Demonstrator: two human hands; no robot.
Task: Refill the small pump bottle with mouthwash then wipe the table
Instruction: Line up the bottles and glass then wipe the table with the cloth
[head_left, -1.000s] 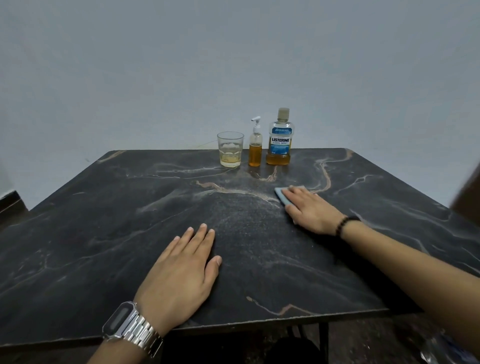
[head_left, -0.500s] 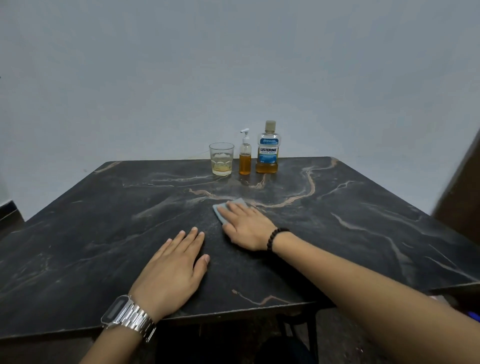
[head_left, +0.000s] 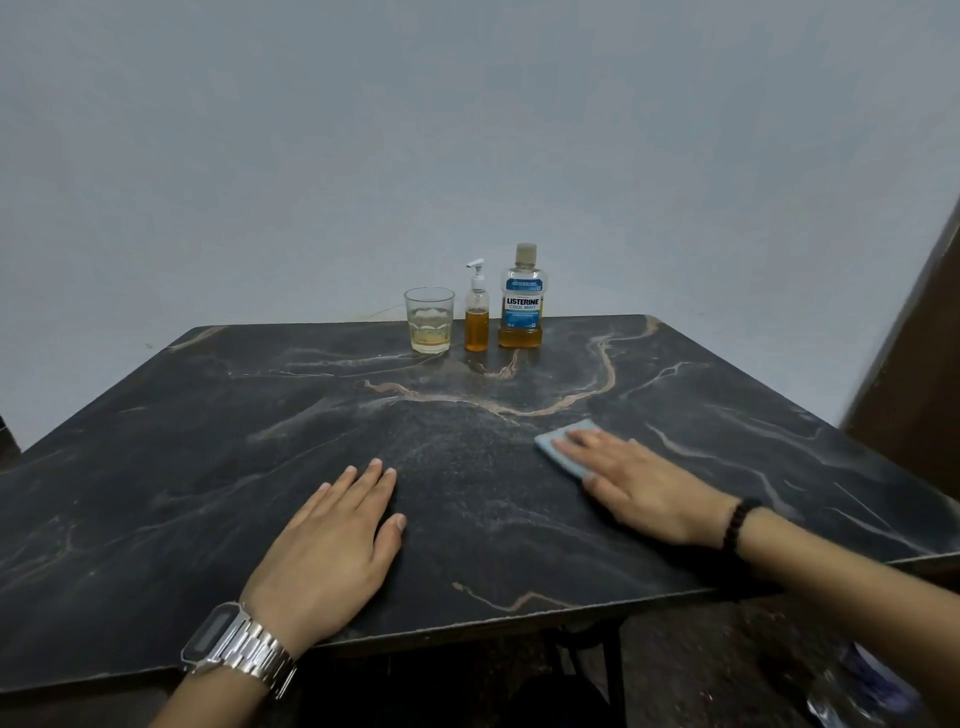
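On the dark marbled table (head_left: 208, 493), toward its right side: right hand (head_left: 644, 488) laid flat, palm down, over a pale blue cloth (head_left: 563, 447). Fingers (head_left: 587, 441) straight and close together, pressing the cloth against the tabletop rather than curling round it. Cloth mostly hidden beneath those fingers; only its far-left corner and left edge showing beyond the fingertips and beside the thumb. Black bead bracelet (head_left: 737, 525) round that wrist.

Nearer the front edge, left of centre: left hand (head_left: 332, 545) resting flat on bare tabletop, fingers straight and nearly touching one another, thumb slightly out to the side, nothing under it or in it. Well apart from the cloth. Silver metal watch (head_left: 234, 644) on that wrist.

At the far edge, 3 items upright in a row, just beside one another and well apart from both hands: a clear glass (head_left: 429, 319) on the left with a little pale liquid at the bottom; the small pump bottle (head_left: 477, 312) in the middle, pump head fitted, amber liquid filling roughly its lower half; the mouthwash bottle (head_left: 520, 299) on the right, cap on, blue label, amber liquid low in its base.

Behind everything, a plain pale wall (head_left: 467, 130).
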